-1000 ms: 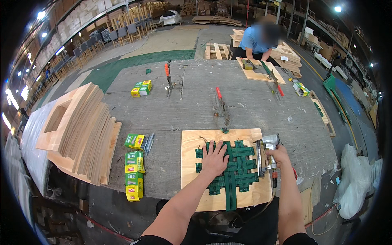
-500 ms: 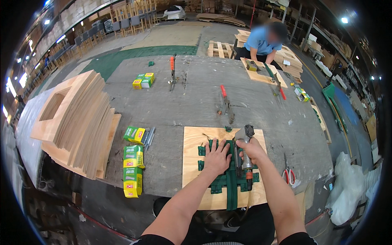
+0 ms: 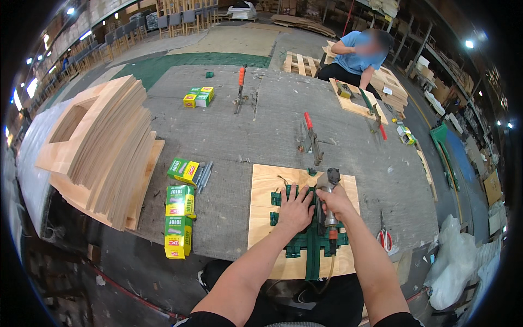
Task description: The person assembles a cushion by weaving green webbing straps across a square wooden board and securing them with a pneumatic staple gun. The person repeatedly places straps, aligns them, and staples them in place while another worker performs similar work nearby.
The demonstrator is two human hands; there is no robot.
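Note:
A plywood board (image 3: 261, 240) lies before me on the table, with dark green webbing straps (image 3: 312, 256) crossing over it. My left hand (image 3: 296, 210) is spread flat with its fingers apart, pressing on the straps. Beside it my right hand (image 3: 336, 201) is wrapped around the grip of a pneumatic staple gun (image 3: 332, 219). The gun rests over the central strap, a hose running from its end toward me. Its contact point on the strap is hidden.
Plywood panels (image 3: 111, 158) are stacked at left, near staple boxes (image 3: 179, 201) and staple strips (image 3: 205, 177). A red-handled toggle clamp (image 3: 310, 139) stands beyond my board; scissors (image 3: 384, 240) lie at right. A co-worker (image 3: 359, 52) sits across the table by another board (image 3: 354, 106).
The co-worker has leaned back from their board and raised one arm toward the head. My view has shifted slightly; my hands stay in nearly the same place on the board.

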